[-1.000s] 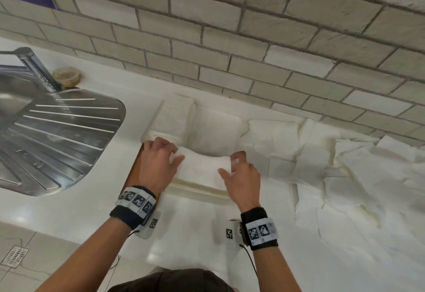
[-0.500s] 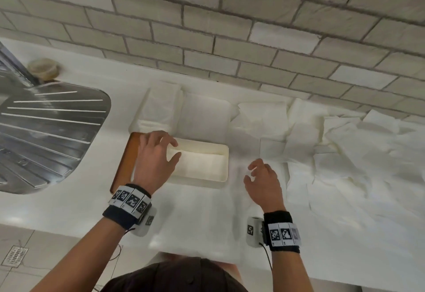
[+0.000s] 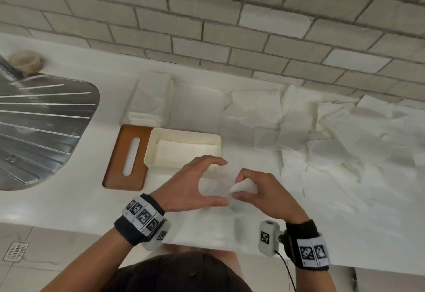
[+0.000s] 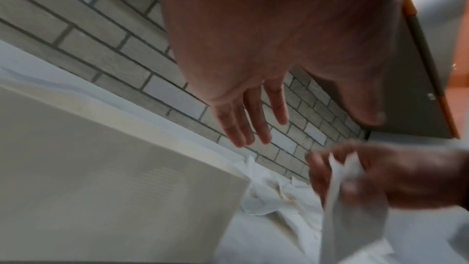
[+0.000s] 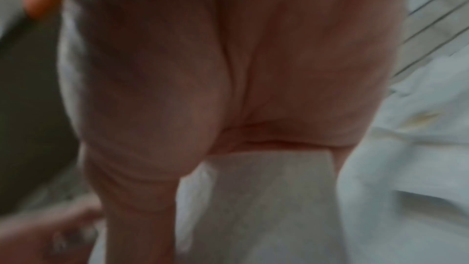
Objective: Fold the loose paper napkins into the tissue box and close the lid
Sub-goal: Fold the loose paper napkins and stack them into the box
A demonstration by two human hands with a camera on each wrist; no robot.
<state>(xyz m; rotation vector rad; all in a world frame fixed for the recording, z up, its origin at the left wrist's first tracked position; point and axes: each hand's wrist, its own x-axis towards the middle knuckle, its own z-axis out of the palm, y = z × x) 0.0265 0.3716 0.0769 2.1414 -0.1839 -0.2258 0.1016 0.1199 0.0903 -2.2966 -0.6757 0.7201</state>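
Both hands drawn back from the tissue box (image 3: 184, 149) to a napkin (image 3: 213, 218) flat on the table (image 3: 57, 204), lower centre of frame. Right hand (image 3: 264, 195) pinching its lifted corner; left hand (image 3: 190, 188) spread wide, fingers (image 3: 216, 160) relaxed, holding nothing. Box at centre, part-filled with folded napkins. Wooden lid (image 3: 128, 156) off, lying just left. Loose napkins (image 3: 345, 142) heaped at right, unfolded. Probably well short of done.

Counter (image 3: 57, 199) was glossy white; sink (image 3: 46, 130) ribbed shiny metal; lid (image 3: 119, 165) smooth wood; napkins (image 3: 322, 153) soft matt paper, creased; box (image 3: 184, 134) matt cream plastic.
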